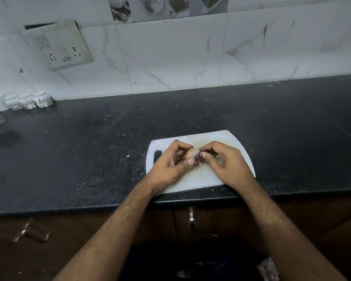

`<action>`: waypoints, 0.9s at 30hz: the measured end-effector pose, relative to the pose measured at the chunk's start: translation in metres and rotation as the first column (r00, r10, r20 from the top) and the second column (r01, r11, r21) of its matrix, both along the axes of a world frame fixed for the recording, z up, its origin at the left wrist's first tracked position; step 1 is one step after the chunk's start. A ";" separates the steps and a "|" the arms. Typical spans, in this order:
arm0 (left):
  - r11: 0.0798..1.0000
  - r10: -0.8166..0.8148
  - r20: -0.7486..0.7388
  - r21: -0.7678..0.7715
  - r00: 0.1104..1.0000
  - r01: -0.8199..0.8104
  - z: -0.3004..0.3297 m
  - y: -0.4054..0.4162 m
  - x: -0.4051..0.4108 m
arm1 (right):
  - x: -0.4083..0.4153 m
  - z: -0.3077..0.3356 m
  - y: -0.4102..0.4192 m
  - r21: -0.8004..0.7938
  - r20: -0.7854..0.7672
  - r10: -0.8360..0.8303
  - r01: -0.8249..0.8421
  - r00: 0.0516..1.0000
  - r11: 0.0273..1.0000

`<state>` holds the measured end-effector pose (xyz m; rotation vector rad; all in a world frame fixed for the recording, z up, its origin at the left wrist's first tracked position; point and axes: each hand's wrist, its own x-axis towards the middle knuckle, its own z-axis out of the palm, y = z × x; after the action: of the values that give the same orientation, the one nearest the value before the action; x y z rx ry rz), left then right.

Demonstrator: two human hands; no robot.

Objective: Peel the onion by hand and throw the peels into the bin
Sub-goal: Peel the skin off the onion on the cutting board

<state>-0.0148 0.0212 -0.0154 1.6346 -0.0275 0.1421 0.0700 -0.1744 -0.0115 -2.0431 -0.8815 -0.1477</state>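
Black stone surface [89,142] runs along a white marble-tiled wall [180,53], switch/socket plate [59,45] on the wall at left. White plastic cutting board [201,179] sits at the surface's near edge, handle slot to the left. Small white cups [26,100] far left against the wall. Both hands over the board: left hand [170,163] grips the small onion [193,154], thumb underneath. Right hand [223,161] pinches the peel at the onion's right side, purple flesh showing there.
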 end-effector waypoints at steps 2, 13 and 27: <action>1.000 0.009 0.007 -0.013 1.000 -0.009 0.001 -0.001 0.000 | 0.000 -0.001 0.001 -0.014 0.006 -0.024 0.024 1.000 1.000; 1.000 -0.026 0.013 0.013 1.000 0.026 0.002 -0.003 -0.001 | -0.004 0.001 0.001 0.007 0.037 -0.024 0.024 0.999 1.000; 0.998 -0.051 0.018 0.038 0.999 0.050 0.001 -0.003 -0.001 | -0.007 0.002 -0.001 -0.005 0.134 -0.056 0.057 0.989 0.998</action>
<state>-0.0156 0.0178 -0.0142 1.6686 -0.0858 0.1188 0.0629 -0.1752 -0.0093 -2.0863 -0.9077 -0.3150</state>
